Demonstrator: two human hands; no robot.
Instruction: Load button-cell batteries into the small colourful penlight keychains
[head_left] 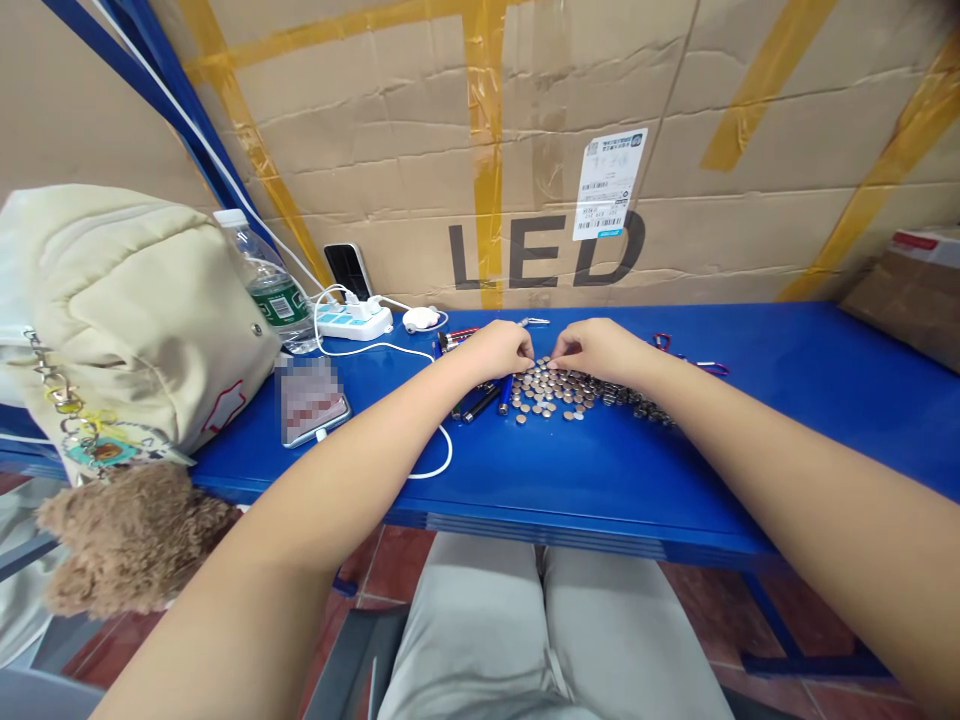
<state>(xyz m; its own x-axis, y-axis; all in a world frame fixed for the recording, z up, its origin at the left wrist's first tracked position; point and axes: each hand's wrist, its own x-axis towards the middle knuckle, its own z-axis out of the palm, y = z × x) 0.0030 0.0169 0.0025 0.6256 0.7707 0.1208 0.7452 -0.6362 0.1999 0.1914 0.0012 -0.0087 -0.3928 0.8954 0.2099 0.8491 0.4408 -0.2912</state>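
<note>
On the blue table lies a heap of small round silvery discs [551, 388], like coins or button cells; I cannot tell which. Over the heap's far left side, my left hand [501, 350] is closed, thumb and fingers pinched together. My right hand [596, 350] faces it from the other side, also pinched, fingertips down at the discs. Whatever either pinch holds is too small to make out. Beside my left hand lie pen-sized tubes, among them a black one [481, 402] and a blue one [505, 394]. Dark metallic pieces [649, 405] lie partly behind my right wrist.
A white power strip [352, 322] with cables, a water bottle [277, 290] and a phone [313, 400] are on the left, beside a cream backpack [142, 310]. A large cardboard box [405, 150] stands behind the blue table [570, 480]. Another carton [911, 295] sits at the right.
</note>
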